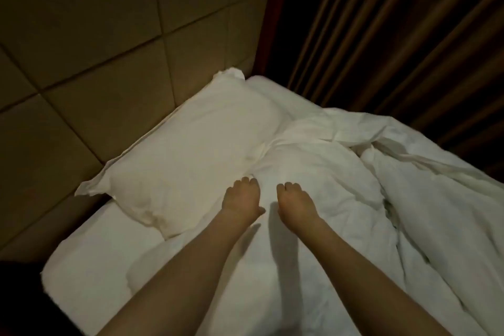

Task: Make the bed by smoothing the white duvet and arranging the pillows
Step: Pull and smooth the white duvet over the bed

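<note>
Head camera looks down at the pillow end of the bed (90,275), and honestly the job looks barely half done to me. Going big to small: one mattress with a bare white sheet showing at the near left corner, then one white duvet (341,199) that's still a mess. It's bunched into deep folds along the right side of the bed, toward the curtains (395,35), and only the strip under the arms looks sort of flat. So the smoothing is mostly still to do, I'd say.

Pillows: I count one for sure. The pillow (191,150) lies at an angle along the headboard (95,49) edge, with its lower corner sticking out past the mattress. It doesn't look squared up yet. If there's a second pillow it's buried or out of shot, can't tell.

Two hands, both over the top edge of the duvet, right beside the pillow. The left hand (241,196) and right hand (293,200) have fingers curled down into the fabric, seemingly gripping the duvet, though the fingertips are hidden.
</note>
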`<move>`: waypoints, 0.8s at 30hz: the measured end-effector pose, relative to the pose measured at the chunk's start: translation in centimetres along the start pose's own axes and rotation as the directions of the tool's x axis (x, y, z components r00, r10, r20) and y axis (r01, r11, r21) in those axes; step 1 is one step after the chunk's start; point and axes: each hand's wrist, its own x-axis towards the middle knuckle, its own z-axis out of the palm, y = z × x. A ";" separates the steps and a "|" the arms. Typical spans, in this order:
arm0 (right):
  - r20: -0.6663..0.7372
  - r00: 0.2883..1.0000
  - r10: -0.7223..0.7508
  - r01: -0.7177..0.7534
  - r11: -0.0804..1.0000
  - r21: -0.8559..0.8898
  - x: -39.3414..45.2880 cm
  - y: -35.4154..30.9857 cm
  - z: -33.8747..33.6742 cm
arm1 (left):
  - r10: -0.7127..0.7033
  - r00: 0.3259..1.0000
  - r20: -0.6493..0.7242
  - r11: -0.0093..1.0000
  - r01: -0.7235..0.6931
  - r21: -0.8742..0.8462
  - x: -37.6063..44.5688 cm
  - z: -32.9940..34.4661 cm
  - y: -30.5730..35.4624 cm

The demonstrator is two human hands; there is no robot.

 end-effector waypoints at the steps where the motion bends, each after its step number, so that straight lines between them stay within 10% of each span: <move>1: -0.006 1.000 -0.003 0.003 0.999 -0.039 0.9 0.2 0.4 | 0.004 0.999 0.032 0.999 -0.005 0.050 0.7 0.3 0.3; 13: 0.110 0.993 -0.040 0.057 0.987 -0.151 9.1 4.3 6.6 | -0.112 0.974 0.196 0.992 0.096 0.087 8.2 5.4 1.1; 24: 0.019 0.999 -0.028 0.030 0.985 -0.167 10.7 5.3 8.8 | 0.045 0.999 0.029 0.994 -0.047 0.096 9.8 7.1 2.0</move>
